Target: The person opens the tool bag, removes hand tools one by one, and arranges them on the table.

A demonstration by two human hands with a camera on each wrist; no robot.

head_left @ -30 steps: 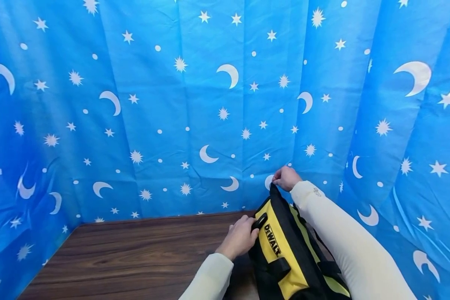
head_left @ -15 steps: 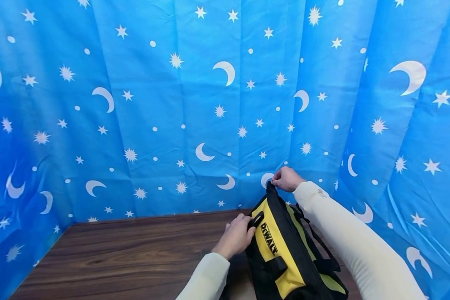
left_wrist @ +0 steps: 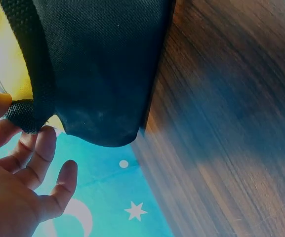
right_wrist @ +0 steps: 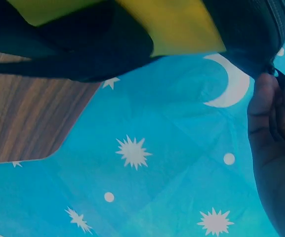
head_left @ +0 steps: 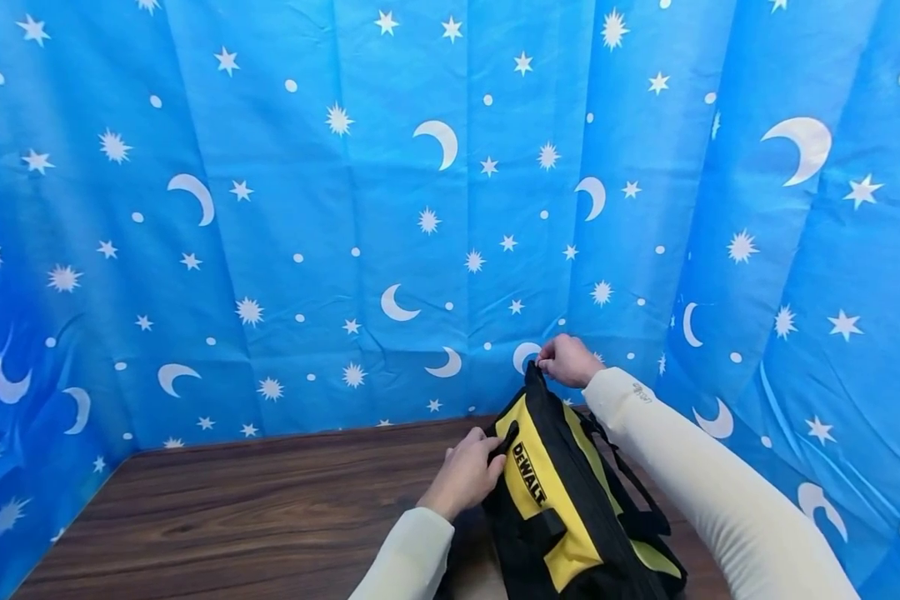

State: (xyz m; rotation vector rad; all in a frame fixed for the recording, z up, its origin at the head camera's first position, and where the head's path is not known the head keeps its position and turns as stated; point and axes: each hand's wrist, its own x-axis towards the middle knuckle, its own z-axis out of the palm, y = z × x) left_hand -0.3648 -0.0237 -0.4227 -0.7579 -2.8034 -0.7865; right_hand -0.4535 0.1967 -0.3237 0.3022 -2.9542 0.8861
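Observation:
A black and yellow DeWalt tool bag (head_left: 570,475) stands at the right of the table in the head view, its closed top running away from the person. The left hand (head_left: 459,475) is at its left side, pinching a black webbing handle (left_wrist: 21,114) between thumb and fingers; the little finger sticks out loose. At the far end of the top, the right hand (head_left: 570,362) pinches a small black zipper pull (right_wrist: 281,77). The zipper (right_wrist: 280,19) shows just above those fingertips in the right wrist view. The bag's inside is hidden.
Dark wood-grain table (head_left: 270,508) extends left of the bag. A blue curtain (head_left: 307,208) with white moons and stars hangs behind and on both sides, close to the table's far edge. On the bag's right side hangs a black strap (head_left: 637,479).
The head view has swung slightly to the right, so the curtain and bag sit further left in it. Both hands keep their hold on the bag, nearly still.

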